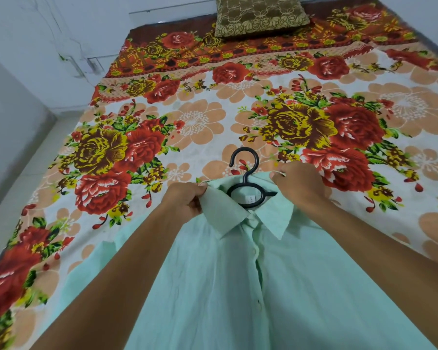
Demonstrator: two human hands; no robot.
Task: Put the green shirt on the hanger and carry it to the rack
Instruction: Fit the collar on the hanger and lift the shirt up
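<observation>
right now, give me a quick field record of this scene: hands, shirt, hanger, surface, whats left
left hand: pinches the shirt at the left shoulder, beside the collar
right hand: pinches the shirt at the right shoulder
shirt: pale green, buttoned, front up, lying on the bed
hanger: black, inside the neck opening, hook sticking out past the collar
bed: floral sheet
cushion: at the far end of the bed
left to do: lift by the hook and carry to the rack, which is not in view
</observation>
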